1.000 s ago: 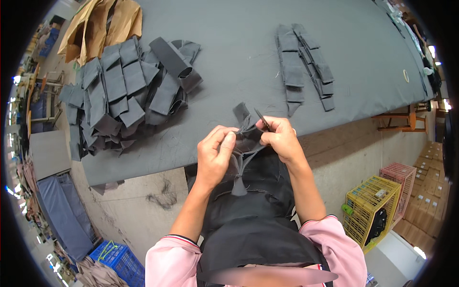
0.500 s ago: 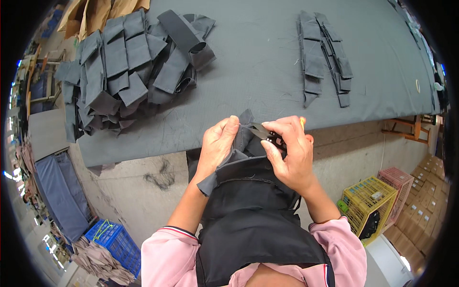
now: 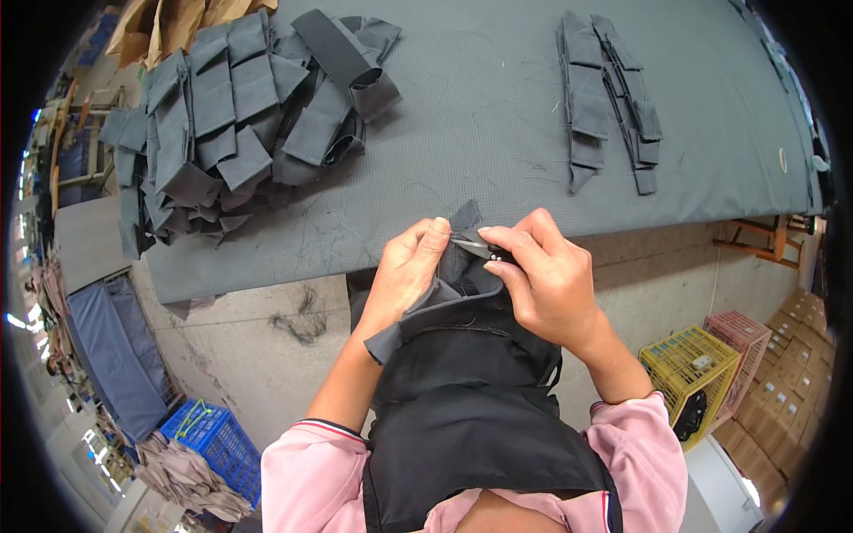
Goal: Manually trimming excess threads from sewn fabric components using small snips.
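A dark grey fabric piece (image 3: 458,275) is held between both hands at the near edge of the grey table (image 3: 480,107). My left hand (image 3: 407,271) pinches its left side. My right hand (image 3: 546,275) grips small metal thread snips (image 3: 480,247), whose tips touch the fabric's top edge next to my left fingertips. The fabric hangs down onto the black apron (image 3: 471,409) over my lap.
A large heap of folded dark grey pieces (image 3: 231,115) lies on the table's left. A short row of flat grey pieces (image 3: 609,98) lies at the right. Brown paper (image 3: 169,22) sits at the far left corner. On the floor stand a blue crate (image 3: 213,435), a yellow crate (image 3: 693,373) and a pink crate (image 3: 755,342).
Both hands have drawn closer together over the fabric piece. The right hand now brings the snips' tips to the fabric's top edge; the view has shifted slightly.
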A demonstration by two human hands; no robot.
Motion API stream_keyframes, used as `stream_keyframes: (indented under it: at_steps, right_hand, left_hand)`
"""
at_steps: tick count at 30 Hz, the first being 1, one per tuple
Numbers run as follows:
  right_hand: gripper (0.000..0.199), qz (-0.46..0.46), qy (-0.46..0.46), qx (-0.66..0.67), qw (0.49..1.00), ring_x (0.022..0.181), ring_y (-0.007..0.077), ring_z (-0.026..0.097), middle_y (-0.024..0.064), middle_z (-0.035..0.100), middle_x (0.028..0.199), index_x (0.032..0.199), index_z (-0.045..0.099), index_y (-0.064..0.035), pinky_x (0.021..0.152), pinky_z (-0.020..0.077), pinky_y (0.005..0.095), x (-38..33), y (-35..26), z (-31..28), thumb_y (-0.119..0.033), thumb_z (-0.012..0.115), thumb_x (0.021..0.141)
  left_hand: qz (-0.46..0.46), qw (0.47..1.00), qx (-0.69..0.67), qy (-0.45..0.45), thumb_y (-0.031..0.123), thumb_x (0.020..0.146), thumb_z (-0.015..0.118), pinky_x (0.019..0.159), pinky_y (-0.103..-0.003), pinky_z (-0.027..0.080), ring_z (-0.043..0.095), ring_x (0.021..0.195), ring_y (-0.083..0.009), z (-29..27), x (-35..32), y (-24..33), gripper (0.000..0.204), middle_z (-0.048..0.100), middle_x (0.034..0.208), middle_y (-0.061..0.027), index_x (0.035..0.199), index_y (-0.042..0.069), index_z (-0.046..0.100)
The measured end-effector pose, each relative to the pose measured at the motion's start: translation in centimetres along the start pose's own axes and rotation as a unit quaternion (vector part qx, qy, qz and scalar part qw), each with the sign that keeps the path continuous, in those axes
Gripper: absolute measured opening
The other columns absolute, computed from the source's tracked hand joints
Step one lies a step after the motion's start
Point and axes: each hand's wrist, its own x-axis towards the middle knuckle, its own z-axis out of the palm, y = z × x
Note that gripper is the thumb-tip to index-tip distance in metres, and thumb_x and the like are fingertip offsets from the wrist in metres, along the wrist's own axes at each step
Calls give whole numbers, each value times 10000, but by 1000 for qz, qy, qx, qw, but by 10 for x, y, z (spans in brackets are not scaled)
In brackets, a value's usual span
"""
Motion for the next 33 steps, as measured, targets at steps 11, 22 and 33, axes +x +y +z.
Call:
stream_keyframes:
  at_steps: [11,22,33]
  right_hand:
    - [274,-39,8,-79,996,577,188,559,51,499,765,945,623,-25,511,443,304,-4,-2,3,-63,690,682]
    - [183,271,-117,424,856,653,107,517,32,496,800,952,643,20,578,437,236,-12,28,8,6,638,769]
    - [329,-109,-59,-29,992,547,178,491,17,530,781,942,638,-75,524,412,311,-11,12,-7,-57,729,626]
  left_hand:
    - [85,974,207,29,357,966,495,542,-272,365,379,605,-86,-5,0,-5,395,438,610,-30,853,-17,552]
    - [3,981,186,-48,360,966,489,590,-259,393,418,629,-86,-16,-6,-3,399,510,669,-21,844,-7,589]
    - [-80,988,86,-101,374,960,507,568,-213,354,393,650,-41,-21,-4,-5,411,476,697,66,777,13,578]
